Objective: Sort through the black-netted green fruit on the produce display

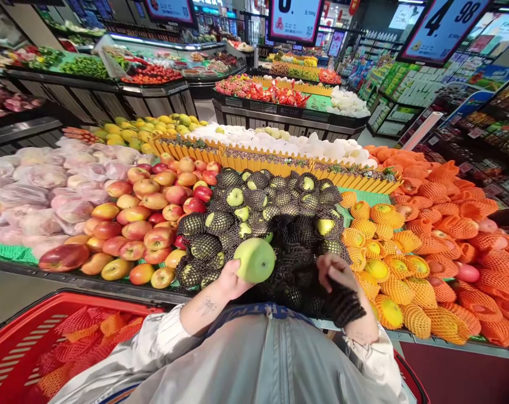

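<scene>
My left hand (228, 280) holds a bare green apple (255, 260) up in front of the fruit stand. My right hand (336, 275) grips a black foam net sleeve (342, 303) that hangs down over my wrist. Both hands are just above the pile of green apples wrapped in black nets (258, 216) at the stand's front middle. Several empty black nets (296, 247) lie heaped between my hands.
Red and yellow apples (145, 224) lie left of the pile, fruit in orange nets (426, 252) to the right. A yellow picket divider (279, 165) runs behind. A red shopping basket (22, 336) holding orange nets sits at lower left, below the stand's edge.
</scene>
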`<state>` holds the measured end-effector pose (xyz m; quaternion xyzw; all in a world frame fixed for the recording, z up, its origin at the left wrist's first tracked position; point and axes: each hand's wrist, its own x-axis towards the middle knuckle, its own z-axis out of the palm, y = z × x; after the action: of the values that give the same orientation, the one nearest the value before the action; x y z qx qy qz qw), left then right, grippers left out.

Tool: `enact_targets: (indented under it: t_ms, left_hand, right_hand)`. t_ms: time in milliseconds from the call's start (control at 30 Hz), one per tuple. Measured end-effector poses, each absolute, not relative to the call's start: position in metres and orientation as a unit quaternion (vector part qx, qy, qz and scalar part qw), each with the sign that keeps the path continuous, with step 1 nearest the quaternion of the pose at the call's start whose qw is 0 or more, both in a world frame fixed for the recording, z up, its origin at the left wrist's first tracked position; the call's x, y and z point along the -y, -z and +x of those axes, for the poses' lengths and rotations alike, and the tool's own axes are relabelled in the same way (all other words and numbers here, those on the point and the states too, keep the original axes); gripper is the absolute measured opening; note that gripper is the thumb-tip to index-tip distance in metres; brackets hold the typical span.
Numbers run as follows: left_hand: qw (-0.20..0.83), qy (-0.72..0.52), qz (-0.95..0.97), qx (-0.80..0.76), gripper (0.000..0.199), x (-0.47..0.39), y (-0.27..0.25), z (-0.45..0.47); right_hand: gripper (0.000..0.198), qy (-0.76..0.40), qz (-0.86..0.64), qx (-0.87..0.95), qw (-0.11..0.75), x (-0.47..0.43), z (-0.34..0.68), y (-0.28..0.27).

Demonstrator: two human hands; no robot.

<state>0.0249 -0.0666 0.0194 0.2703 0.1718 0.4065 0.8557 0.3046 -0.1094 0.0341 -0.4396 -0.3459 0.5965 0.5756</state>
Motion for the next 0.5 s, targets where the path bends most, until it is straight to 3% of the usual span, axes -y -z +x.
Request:
enact_targets:
  t_ms: [133, 333, 500]
  left_hand:
    - [0.863, -0.4, 0.235, -0.198, 0.07, 0.072, -0.021, 0.027]
    - [0.86, -0.403, 0.223, -0.22, 0.068, 0.075, -0.014, 0.033]
    - [0.85, -0.424, 0.234, -0.209, 0.072, 0.076, -0.028, 0.034]
  right_hand:
    - [0.048, -0.706, -0.376, 0.424, 0.426, 0.118, 0.27, -0.027]
    - [0.051, -0.699, -0.361, 0.382, 0.484, 0.118, 0.257, -0.023]
    - [0.03, -0.492, -0.535, 0.358, 0.586, 0.11, 0.265, -0.019]
